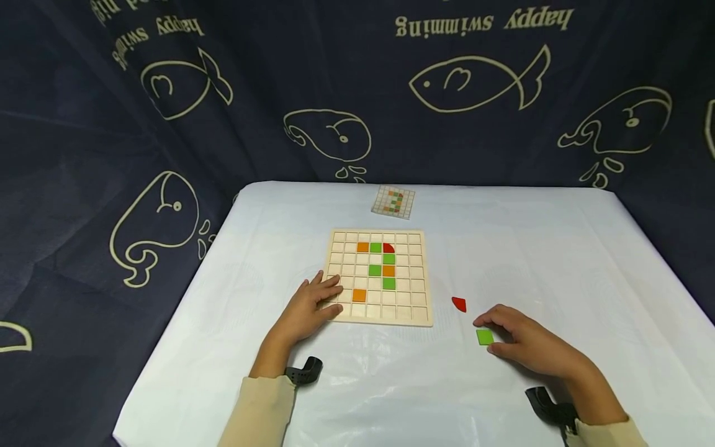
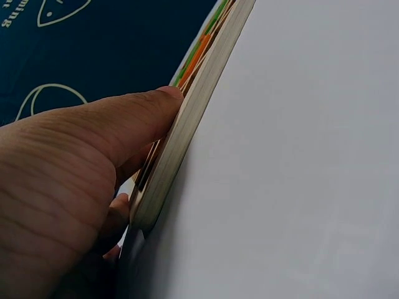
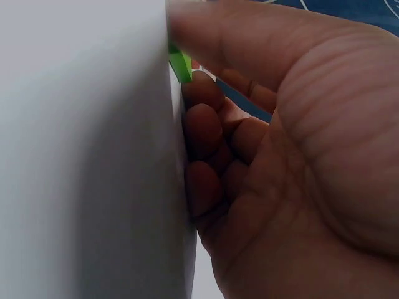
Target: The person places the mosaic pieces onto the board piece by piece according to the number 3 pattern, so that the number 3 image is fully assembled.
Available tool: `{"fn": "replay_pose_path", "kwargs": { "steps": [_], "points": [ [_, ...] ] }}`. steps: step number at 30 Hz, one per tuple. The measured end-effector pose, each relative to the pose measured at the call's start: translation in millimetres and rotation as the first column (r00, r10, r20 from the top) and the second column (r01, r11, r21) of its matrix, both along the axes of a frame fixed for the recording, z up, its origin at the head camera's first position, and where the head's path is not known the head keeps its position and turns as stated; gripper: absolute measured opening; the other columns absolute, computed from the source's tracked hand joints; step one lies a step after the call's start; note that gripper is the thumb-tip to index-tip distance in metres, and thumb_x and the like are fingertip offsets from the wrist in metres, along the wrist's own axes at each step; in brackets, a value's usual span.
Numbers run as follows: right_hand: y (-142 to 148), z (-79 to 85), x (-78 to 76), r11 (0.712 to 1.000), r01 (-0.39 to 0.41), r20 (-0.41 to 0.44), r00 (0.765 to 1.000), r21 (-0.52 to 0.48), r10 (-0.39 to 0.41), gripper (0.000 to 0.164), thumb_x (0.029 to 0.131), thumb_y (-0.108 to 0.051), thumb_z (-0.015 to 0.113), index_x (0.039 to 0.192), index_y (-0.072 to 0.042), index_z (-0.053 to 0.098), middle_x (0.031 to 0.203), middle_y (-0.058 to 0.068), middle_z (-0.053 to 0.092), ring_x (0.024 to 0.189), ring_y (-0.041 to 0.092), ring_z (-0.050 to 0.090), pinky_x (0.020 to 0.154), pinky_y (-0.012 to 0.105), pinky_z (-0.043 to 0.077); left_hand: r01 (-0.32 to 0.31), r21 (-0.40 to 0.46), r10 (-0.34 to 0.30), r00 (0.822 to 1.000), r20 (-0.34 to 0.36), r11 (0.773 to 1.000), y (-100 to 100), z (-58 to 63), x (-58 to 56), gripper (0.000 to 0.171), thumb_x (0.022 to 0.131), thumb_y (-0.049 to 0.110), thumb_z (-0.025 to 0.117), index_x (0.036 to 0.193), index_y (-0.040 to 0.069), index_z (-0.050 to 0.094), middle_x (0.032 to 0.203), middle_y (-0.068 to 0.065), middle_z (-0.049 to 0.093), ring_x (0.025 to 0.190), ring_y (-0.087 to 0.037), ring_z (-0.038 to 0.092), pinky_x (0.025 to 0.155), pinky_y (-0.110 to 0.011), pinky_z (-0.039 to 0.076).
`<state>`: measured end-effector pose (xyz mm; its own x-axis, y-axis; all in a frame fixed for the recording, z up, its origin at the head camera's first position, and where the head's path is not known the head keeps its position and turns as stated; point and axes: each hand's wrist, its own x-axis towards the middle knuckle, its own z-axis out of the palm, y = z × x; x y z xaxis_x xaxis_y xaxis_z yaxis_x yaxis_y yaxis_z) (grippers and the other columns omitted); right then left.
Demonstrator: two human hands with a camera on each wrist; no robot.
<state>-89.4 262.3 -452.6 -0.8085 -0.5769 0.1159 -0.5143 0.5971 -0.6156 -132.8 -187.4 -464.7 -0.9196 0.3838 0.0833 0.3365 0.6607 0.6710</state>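
My left hand (image 1: 308, 308) rests on the left edge of a pale wooden grid board (image 1: 410, 315), its fingers spread over the squares near the lower left corner. In the left wrist view the thumb (image 2: 140, 115) lies along the board's side (image 2: 187, 134). Several orange, green and red pieces sit in the board's grid, among them a lone orange square tile (image 1: 359, 295). On the right, my right hand (image 1: 527, 338) is low over the white cloth, with thumb and index finger parted around a flat green square tile (image 1: 485, 337). The thumb tip is right at the tile's lower corner.
A red quarter-round tile (image 1: 459, 304) lies between the board and my right hand. Behind the board is a small pattern card (image 1: 393, 202) with a similar coloured figure. A dark blue fabric (image 1: 313, 56) with fish and whale drawings hangs beyond the white-covered table (image 1: 530, 242).
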Motion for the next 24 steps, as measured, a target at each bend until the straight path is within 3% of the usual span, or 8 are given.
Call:
{"fn": "replay_pose_path", "kwargs": {
  "steps": [7,17,21,24],
  "points": [
    [-0.2,0.7,-1.3,1.0,0.006,0.018,1.0,0.019,-0.006,0.036,0.085,-0.002,0.074,0.115,-0.019,0.066,0.108,-0.011,0.057,0.096,0.006,0.051,0.084,0.018,0.044,-0.002,0.007,0.002,1.0,0.0,1.0,-1.0,-0.7,-0.1,0.047,0.093,0.024,0.071,0.135,0.004,0.062,0.151,-0.004,0.045,0.148,-0.033,0.021,0.119,-0.056,0.009],
    [-1.7,9.4,-1.2,0.997,0.071,0.075,0.994,0.04,-0.074,0.028,0.09,-0.01,0.073,0.113,-0.022,0.065,0.106,-0.014,0.059,0.096,0.007,0.054,0.085,0.023,0.048,0.003,-0.001,-0.003,1.0,0.007,1.0,0.4,-0.9,0.2,0.047,0.094,0.026,0.07,0.136,0.005,0.062,0.151,-0.004,0.045,0.148,-0.032,0.02,0.119,-0.055,0.009],
    [-7.2,19.7,-9.3,0.997,0.076,0.104,0.992,0.008,-0.077,0.027,0.09,-0.007,0.073,0.112,-0.02,0.065,0.105,-0.012,0.059,0.094,0.009,0.055,0.082,0.024,0.049,0.0,-0.015,0.0,1.0,0.006,1.0,-0.3,-0.6,1.4,0.047,0.094,0.026,0.07,0.135,0.005,0.062,0.151,-0.004,0.045,0.148,-0.032,0.02,0.119,-0.055,0.009],
    [-14.6,29.6,-21.0,0.997,0.079,0.078,0.994,-0.008,-0.078,0.028,0.089,-0.003,0.073,0.112,-0.017,0.067,0.106,-0.01,0.059,0.094,0.013,0.056,0.079,0.027,0.05,-0.001,-0.014,0.001,1.0,-0.002,1.0,-0.2,-0.2,1.3,0.047,0.094,0.026,0.07,0.135,0.005,0.062,0.151,-0.004,0.045,0.148,-0.032,0.02,0.119,-0.056,0.01]
  ]
}}
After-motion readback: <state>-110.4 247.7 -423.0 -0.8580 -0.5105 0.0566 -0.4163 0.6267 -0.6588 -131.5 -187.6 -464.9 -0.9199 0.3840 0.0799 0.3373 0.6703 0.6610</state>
